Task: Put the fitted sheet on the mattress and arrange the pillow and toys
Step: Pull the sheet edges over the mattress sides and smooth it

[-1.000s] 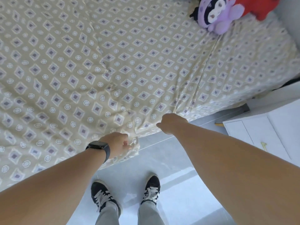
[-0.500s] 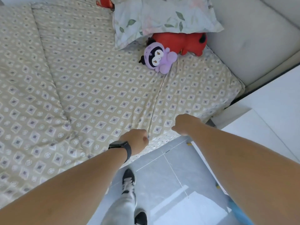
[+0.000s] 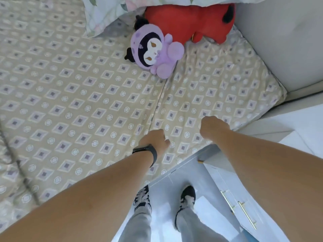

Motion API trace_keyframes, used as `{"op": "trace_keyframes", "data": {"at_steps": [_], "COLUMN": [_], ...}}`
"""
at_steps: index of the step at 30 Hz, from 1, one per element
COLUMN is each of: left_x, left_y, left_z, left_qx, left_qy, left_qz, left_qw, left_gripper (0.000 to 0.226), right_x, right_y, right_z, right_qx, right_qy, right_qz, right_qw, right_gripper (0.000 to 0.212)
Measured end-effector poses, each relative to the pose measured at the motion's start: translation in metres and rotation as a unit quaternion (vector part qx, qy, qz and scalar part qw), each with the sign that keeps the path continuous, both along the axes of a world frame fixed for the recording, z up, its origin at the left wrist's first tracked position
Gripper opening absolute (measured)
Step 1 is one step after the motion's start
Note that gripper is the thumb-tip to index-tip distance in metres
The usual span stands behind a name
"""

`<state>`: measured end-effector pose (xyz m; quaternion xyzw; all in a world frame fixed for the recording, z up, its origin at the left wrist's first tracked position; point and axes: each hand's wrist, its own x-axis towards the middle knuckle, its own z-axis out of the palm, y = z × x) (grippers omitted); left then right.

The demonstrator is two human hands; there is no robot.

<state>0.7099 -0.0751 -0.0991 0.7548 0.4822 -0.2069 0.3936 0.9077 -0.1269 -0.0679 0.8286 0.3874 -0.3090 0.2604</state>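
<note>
step: smoothing sheet along near edge | left hand: fingers curled, seems to pinch sheet, not sure | right hand: curled at sheet edge, grip hidden, cannot tell | pillow, purple toy, red toy: far right on sheet | advice: pull evenly toward near corner, keep tension low so toys stay

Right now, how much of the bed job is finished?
The fitted sheet already covers the mattress top. Both hands, left and right, are at its near edge. The pillow, purple toy and red toy lie bunched together, not yet arranged.
</note>
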Motion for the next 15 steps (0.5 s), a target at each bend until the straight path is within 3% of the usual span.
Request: {"op": "trace_keyframes", "data": {"at_steps": [8, 11, 15], "left_x": [0.115, 0.167, 0.201], "left_y": [-0.010, -0.019, -0.017], "left_z": [-0.057, -0.083, -0.098], "left_qx": [-0.053, -0.047, -0.011], "left_qy": [0.011, 0.028, 0.086], "left_qz": [0.024, 0.033, 0.002], "left_qw": [0.998, 0.998, 0.996], "left_gripper": [0.044, 0.015, 0.014], "right_x": [0.114, 0.155, 0.175], "right_y": [0.019, 0.021, 0.007], "right_z": [-0.064, -0.087, -0.104], "right_qx": [0.021, 0.031, 0.060], "right_qy": [-0.039, -0.037, -0.027], "right_qz": [-0.020, -0.023, 0.003], "right_qw": [0.999, 0.999, 0.998], "right_gripper": [0.035, 0.028, 0.007]}}
